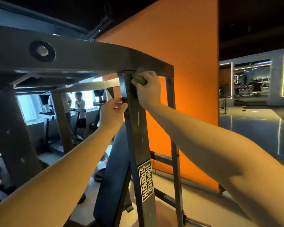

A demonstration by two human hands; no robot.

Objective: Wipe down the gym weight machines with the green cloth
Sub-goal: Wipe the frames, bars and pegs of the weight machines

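A dark grey weight machine frame fills the view; its upright post (138, 138) carries a "Hammer Strength" label and meets a thick top beam (92, 54). My right hand (148, 90) grips the bunched green cloth (139, 79) and presses it against the top of the post, just under the beam. My left hand (112, 111) holds the post's left edge a little lower, thumb and fingers pinching the metal.
An orange wall (179, 63) stands right behind the frame. The machine's black padded seat (115, 169) slopes below my left arm. Treadmills (79, 110) with people on them line the windows at the left. Shiny open floor (252, 128) stretches to the right.
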